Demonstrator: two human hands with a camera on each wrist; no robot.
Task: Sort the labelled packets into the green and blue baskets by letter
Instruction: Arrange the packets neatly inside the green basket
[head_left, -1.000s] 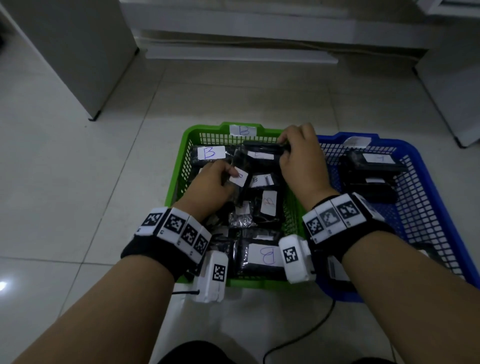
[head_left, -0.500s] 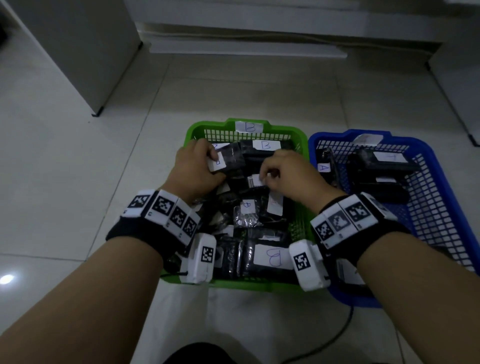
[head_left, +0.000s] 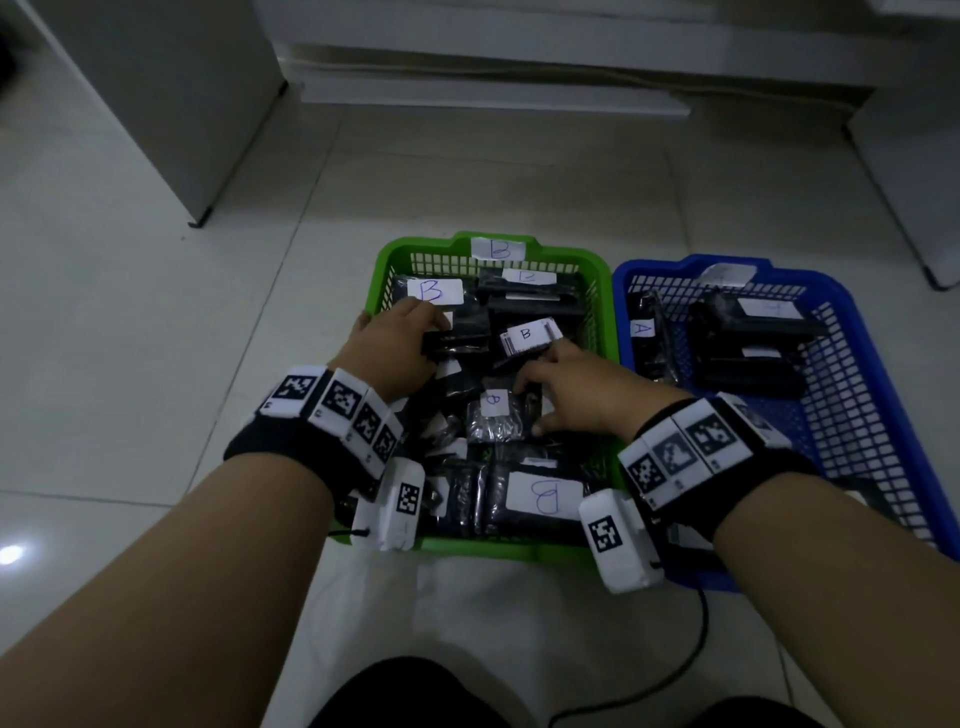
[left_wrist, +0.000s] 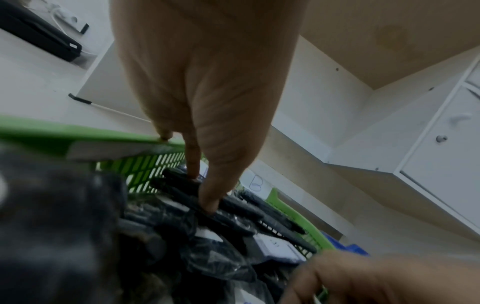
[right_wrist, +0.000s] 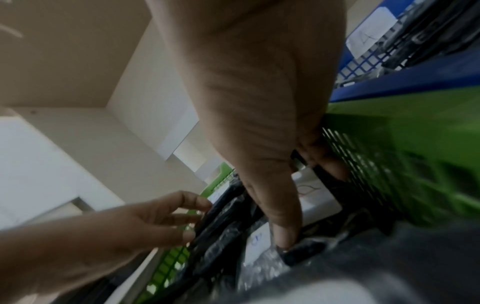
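The green basket (head_left: 384, 270), tagged B, holds several dark packets with white B labels, such as one at the back left (head_left: 435, 291), one mid-right (head_left: 527, 335) and one at the front (head_left: 543, 496). Inside it, my left hand (head_left: 434, 332) rests straight fingers (left_wrist: 207, 203) on dark packets near the left wall. My right hand (head_left: 535, 405) is in the basket's middle. Its thumb (right_wrist: 285, 236) and curled fingers pinch a dark labelled packet (right_wrist: 315, 195) by the right wall. The blue basket (head_left: 857, 322) stands to the right with an A-labelled packet (head_left: 643, 329).
A small clear packet (head_left: 493, 415) lies by my right thumb. White cabinets (head_left: 156, 104) stand at the back left and right on the tiled floor. A black cable (head_left: 675, 670) runs along the floor near my knees.
My right hand has drawn back from the far edge of the green basket to its middle. My left hand shifted left and farther back, uncovering the back-left B label.
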